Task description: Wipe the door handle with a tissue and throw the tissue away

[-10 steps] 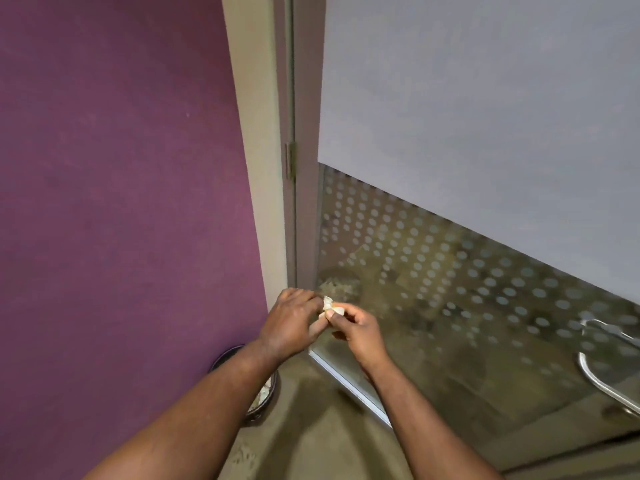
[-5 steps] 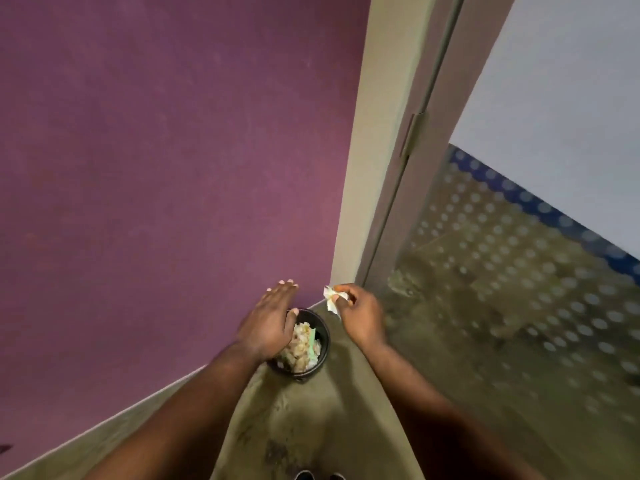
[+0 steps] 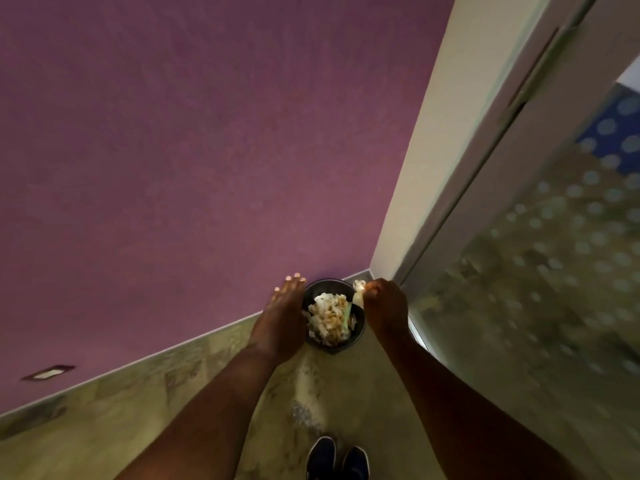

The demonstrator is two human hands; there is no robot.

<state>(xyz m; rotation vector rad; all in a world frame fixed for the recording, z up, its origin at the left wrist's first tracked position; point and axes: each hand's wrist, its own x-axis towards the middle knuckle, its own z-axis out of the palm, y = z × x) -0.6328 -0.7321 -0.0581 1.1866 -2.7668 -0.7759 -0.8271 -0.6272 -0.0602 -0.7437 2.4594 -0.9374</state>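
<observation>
Pinching the tissue point(image 3: 358, 289) in closed fingertips, the right hand point(image 3: 385, 303) hovers at the bin point(image 3: 360, 336) rim; left hand point(image 3: 282, 315) flat, fingers spread, empty. Tissue looks light, soft, crumpled, so letting go above the opening should drop it in

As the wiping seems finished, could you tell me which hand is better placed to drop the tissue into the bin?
Right hand: it already pinches the tissue by the bin rim. Left hand is open, empty.
</observation>
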